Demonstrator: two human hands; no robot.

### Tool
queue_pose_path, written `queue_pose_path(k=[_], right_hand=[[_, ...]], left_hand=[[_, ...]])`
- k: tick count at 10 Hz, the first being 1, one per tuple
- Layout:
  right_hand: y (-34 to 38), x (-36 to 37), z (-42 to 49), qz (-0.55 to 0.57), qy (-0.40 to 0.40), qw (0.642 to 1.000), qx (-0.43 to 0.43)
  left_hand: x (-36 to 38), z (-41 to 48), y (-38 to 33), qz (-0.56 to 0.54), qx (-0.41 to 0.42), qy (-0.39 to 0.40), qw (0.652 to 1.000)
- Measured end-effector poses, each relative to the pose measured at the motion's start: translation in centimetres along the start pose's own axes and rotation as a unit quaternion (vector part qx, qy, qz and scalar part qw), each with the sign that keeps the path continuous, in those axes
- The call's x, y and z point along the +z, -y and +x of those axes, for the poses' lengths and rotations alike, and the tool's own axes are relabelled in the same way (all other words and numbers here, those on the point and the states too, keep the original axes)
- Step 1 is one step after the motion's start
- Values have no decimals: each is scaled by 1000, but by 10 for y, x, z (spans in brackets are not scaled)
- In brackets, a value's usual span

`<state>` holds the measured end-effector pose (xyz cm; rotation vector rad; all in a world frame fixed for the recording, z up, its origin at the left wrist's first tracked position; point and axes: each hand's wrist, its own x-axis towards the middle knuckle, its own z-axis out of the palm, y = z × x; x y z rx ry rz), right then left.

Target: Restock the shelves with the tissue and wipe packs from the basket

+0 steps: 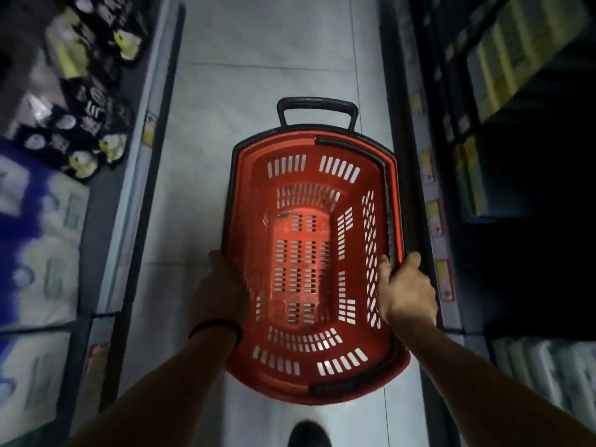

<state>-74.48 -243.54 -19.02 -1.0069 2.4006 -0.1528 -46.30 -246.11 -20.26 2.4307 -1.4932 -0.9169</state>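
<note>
Fingers (414,258) of both hands clasp the side rims of a red basket (254,195) over a dim aisle floor

Nearest, a dark shoe (309,433) is cut off by the bottom edge. The left hand (219,285) grips the left rim, fingertips lost in shadow. The right hand (408,291) pinches the right rim, thumb inside. No packs show in the basket, so restocking looks finished or due a refill; carrying it level, clear of the shelves (154,156), seems wise. Beyond, its black pull handle (317,103) points away. Blurred blue-and-white packs (42,253) fill the left shelving; the right side is too dark to read
</note>
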Motion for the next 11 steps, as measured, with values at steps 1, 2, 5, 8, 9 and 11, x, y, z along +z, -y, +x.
queue_pose_path(k=[1, 2, 5, 8, 9, 11], right_hand=[[41, -14, 52, 11, 2, 1000, -3], [78, -24, 101, 12, -4, 1000, -10], [192, -55, 251, -27, -21, 999, -15], [266, -78, 348, -56, -26, 998, -21], [272, -83, 356, -58, -5, 998, -16], [290, -116, 367, -41, 85, 996, -3]], left_hand=[[-5, 52, -39, 9, 5, -3, 1000], [-6, 105, -70, 27, 15, -10, 999], [-16, 261, -180, 41, 23, -17, 999], [-23, 361, -252, 6, 21, -31, 999], [-25, 368, -257, -1, 3, -5, 1000], [-62, 377, -282, -126, -49, 129, 982]])
